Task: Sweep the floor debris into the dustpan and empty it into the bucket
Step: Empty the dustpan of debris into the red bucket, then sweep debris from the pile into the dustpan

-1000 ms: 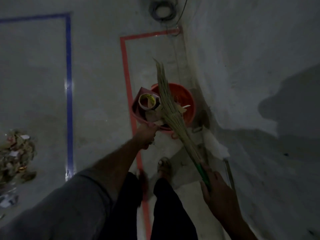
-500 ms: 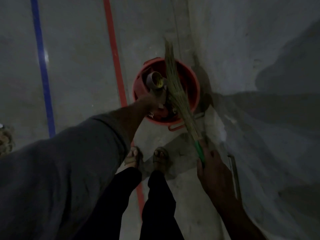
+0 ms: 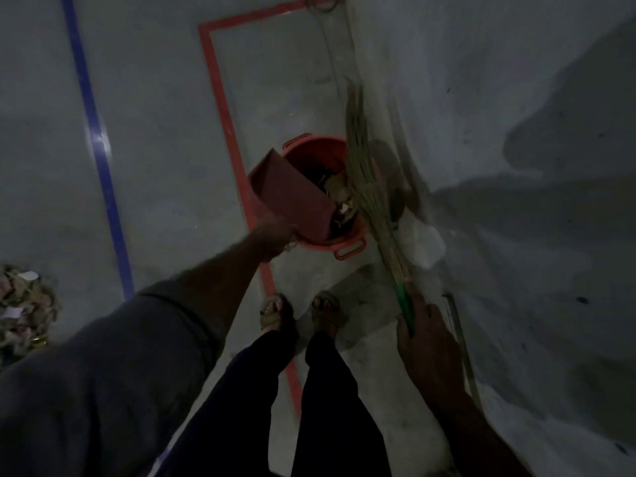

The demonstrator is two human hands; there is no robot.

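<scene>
An orange bucket [image 3: 346,243] stands on the floor by the wall, with scraps of debris [image 3: 339,192] inside it. My left hand [image 3: 275,234] grips a dark red dustpan [image 3: 292,197], which is tipped over the bucket's left rim with its underside facing me. My right hand [image 3: 426,339] holds the green handle of a grass broom [image 3: 364,177]; its bristles reach up over the bucket's right side along the wall. A pile of floor debris [image 3: 24,308] lies at the far left edge.
A grey wall [image 3: 516,166] rises along the right. Red tape [image 3: 220,98] and blue tape [image 3: 99,160] mark lines on the concrete floor. A white rag [image 3: 425,244] lies beside the bucket. My sandalled feet [image 3: 299,311] stand just before it.
The dustpan has turned over above the bucket, so its underside shows now and the roll it carried is out of sight. The view has pulled back and the debris pile shows again.
</scene>
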